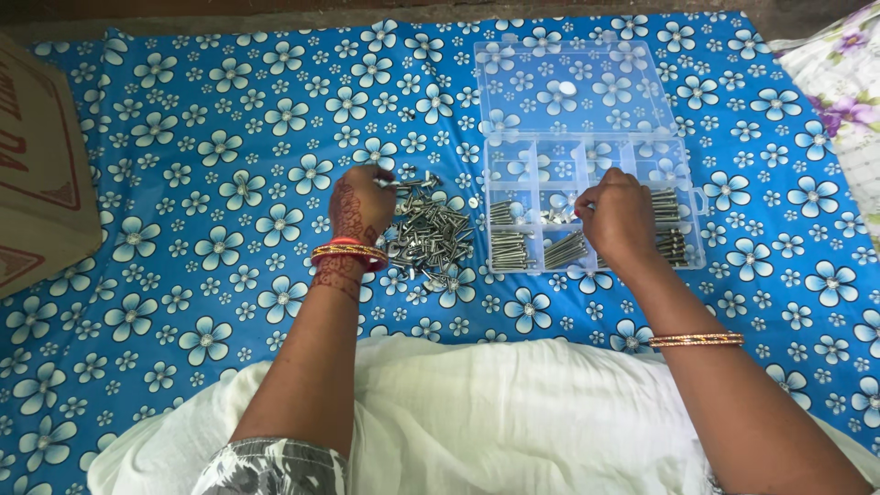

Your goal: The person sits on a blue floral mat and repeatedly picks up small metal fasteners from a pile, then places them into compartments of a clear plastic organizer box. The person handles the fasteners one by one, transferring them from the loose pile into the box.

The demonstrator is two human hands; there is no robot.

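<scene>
A pile of loose silver screws lies on the blue flowered cloth. My left hand sits at the pile's left edge and pinches one screw by its shaft, head pointing right. A clear plastic compartment box stands open to the right, its lid folded back. Several compartments hold sorted screws. My right hand reaches into the box's lower middle compartments, fingers curled over the screws there; whether it holds any is hidden.
A cardboard box stands at the left edge. A white flowered fabric lies at the far right. A white cloth covers my lap at the bottom. The blue flowered sheet spreads across the whole floor area.
</scene>
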